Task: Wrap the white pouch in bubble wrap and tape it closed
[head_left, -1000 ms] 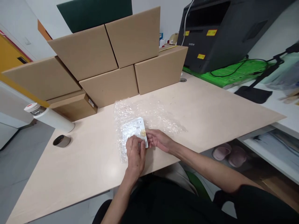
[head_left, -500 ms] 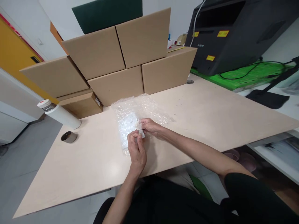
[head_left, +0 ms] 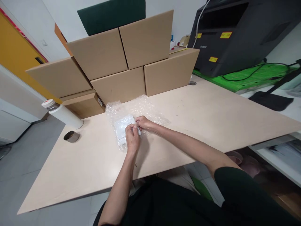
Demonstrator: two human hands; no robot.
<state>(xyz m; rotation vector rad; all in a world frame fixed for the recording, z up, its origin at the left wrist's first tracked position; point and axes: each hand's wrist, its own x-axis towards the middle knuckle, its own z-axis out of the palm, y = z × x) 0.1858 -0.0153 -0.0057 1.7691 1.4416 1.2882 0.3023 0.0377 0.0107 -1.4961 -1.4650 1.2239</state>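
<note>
A small white flat packet (head_left: 124, 126) lies on a sheet of clear bubble wrap (head_left: 143, 108) spread on the pale wooden table (head_left: 211, 113). My left hand (head_left: 132, 140) and my right hand (head_left: 143, 122) meet at the packet's near right edge, fingers curled and pinching it together with the wrap. The packet's right part is hidden under my fingers.
Stacked cardboard boxes (head_left: 122, 62) stand behind the wrap. A white bottle (head_left: 63, 113) lies on its side at the left, with a tape roll (head_left: 71, 136) near it. A black printer (head_left: 235, 31) sits at the back right on a green mat (head_left: 249, 77).
Both hands have moved away from me with the packet. A second ago the packet lay flat with a yellow mark showing; now bubble wrap covers part of it.
</note>
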